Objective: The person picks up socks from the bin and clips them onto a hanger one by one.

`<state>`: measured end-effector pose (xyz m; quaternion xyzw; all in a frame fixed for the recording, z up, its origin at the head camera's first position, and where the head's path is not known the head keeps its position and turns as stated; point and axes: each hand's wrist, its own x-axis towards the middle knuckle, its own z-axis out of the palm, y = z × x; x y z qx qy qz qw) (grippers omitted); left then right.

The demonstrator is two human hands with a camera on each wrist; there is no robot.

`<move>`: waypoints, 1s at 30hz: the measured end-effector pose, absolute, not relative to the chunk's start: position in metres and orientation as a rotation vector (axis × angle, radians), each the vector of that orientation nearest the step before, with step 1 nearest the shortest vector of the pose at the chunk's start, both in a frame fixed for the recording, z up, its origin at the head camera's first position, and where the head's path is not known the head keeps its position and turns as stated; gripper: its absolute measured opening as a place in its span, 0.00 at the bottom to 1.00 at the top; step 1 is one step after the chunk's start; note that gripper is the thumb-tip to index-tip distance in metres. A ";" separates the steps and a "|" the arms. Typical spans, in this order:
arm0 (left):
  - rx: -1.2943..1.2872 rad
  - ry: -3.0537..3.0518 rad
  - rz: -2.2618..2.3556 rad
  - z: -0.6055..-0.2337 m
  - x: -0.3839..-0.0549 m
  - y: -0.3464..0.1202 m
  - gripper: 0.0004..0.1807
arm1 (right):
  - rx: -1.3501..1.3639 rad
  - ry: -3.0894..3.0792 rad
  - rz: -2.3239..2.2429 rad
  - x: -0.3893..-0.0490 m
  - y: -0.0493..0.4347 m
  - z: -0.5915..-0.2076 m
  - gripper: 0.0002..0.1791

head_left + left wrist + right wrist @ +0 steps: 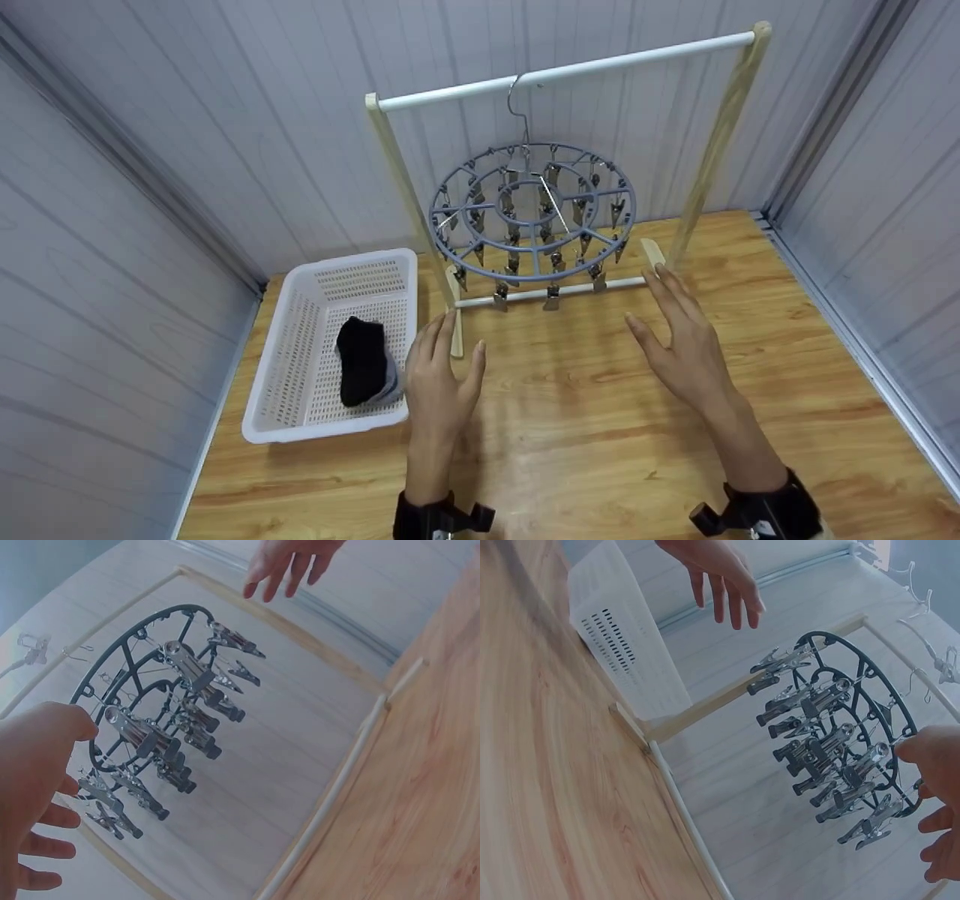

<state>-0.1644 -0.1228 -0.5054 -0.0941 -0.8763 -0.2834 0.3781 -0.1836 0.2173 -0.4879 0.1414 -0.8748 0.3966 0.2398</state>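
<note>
A round grey-blue clip hanger (534, 247) hangs by its metal hook from the white top bar of a small drying stand (600, 66). Several metal clips (191, 671) dangle from its rings, with nothing visible in them. My left hand (439, 375) is held in the air beside the basket's right edge, its fingers extended and holding nothing. Over the right side of the table, my right hand (686, 349) also has its fingers spread and holds nothing. To the left, a white basket (259, 405) contains a black sock (361, 364) with a grey one (392, 379) partly beneath it.
The stand's wooden posts (724, 135) rise on both sides of the hanger, joined low down by a white bar (480, 301). Pale panel walls (97, 300) enclose the wood-grain table (585, 450) at the back and both sides.
</note>
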 end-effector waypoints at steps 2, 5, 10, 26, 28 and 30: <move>-0.248 -2.233 -0.772 -0.504 -0.163 -0.122 0.30 | 0.410 -2.349 1.088 -0.182 0.214 -0.487 0.36; -0.268 -2.215 -0.873 -0.500 -0.160 -0.122 0.29 | 0.434 -2.294 1.075 -0.181 0.209 -0.485 0.34; -0.326 -2.202 -1.085 -0.491 -0.154 -0.121 0.25 | 0.485 -2.198 1.068 -0.178 0.201 -0.481 0.32; -0.553 -2.009 -1.538 -0.484 -0.149 -0.120 0.16 | 0.578 -2.187 1.236 -0.180 0.173 -0.472 0.21; -0.548 -2.014 -1.557 -0.484 -0.148 -0.120 0.15 | 0.592 -2.191 1.273 -0.182 0.169 -0.472 0.21; -0.542 -2.019 -1.567 -0.483 -0.146 -0.120 0.14 | 0.598 -2.195 1.299 -0.184 0.165 -0.472 0.21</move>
